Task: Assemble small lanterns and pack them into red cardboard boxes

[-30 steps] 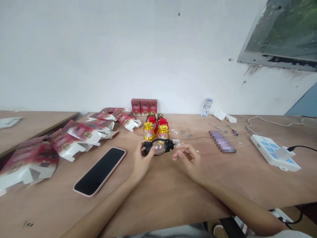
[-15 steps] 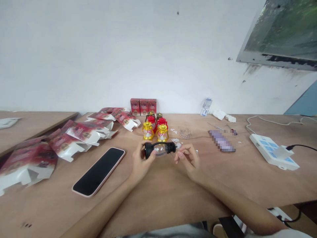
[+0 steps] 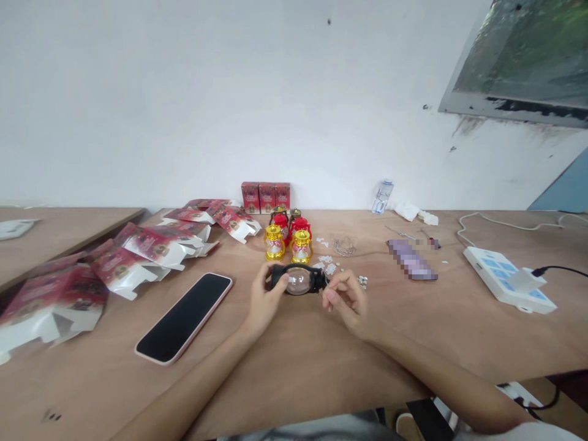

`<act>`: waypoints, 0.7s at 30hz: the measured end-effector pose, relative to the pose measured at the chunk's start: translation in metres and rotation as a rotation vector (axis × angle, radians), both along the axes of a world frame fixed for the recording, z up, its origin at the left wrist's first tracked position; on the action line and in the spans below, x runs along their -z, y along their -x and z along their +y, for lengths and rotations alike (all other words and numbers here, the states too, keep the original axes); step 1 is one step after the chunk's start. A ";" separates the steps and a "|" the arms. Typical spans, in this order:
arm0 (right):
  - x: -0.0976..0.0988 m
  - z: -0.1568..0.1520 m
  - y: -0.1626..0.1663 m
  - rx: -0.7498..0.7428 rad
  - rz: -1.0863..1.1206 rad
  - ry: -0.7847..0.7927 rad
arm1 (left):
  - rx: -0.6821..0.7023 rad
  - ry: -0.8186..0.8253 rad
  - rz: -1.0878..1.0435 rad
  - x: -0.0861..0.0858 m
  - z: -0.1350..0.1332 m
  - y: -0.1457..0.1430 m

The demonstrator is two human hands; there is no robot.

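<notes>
A small black lantern [image 3: 299, 281] with a clear globe lies sideways in my left hand [image 3: 266, 295], whose thumb and fingers wrap its base. At the lantern's top end, my right hand [image 3: 346, 299] is closed in a pinch. What the pinch holds, if anything, is too small to make out. Just behind the lantern stand a gold lantern [image 3: 301, 247] and another gold lantern [image 3: 274, 244], with red lanterns [image 3: 300, 228] and dark bronze ones behind them. Small white tags [image 3: 327, 264] and a tangle of thin chains [image 3: 343, 246] lie beyond my right hand.
Flattened red boxes [image 3: 151, 248] spread along the left, and upright red boxes [image 3: 267, 197] stand by the wall. A black-screened phone [image 3: 184, 318] lies left of my hands. To the right are a purple item [image 3: 411, 260], crumpled tissue [image 3: 407, 212] and a white power strip [image 3: 500, 278].
The black lantern has shifted slightly to the right and its globe now faces me more. My right hand has moved a little lower, its fingers curled closer at the lantern's top.
</notes>
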State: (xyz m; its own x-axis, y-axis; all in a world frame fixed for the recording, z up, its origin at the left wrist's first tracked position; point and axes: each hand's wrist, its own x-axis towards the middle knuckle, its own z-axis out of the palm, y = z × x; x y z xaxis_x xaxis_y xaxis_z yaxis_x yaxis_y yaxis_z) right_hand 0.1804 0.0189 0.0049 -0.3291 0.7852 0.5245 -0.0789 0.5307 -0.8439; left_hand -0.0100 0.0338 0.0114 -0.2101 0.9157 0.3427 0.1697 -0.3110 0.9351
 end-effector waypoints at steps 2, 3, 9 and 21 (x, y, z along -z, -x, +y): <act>0.001 0.000 -0.002 -0.008 -0.040 -0.007 | 0.000 0.026 -0.010 0.001 0.000 -0.001; 0.001 0.000 -0.003 -0.012 -0.060 -0.013 | -0.001 0.033 -0.011 0.001 -0.001 -0.001; 0.000 -0.001 -0.008 -0.068 -0.090 -0.016 | -0.028 0.020 0.006 0.004 -0.003 -0.001; -0.006 0.012 -0.005 -0.024 0.236 0.121 | -0.022 0.157 -0.326 0.003 0.003 0.001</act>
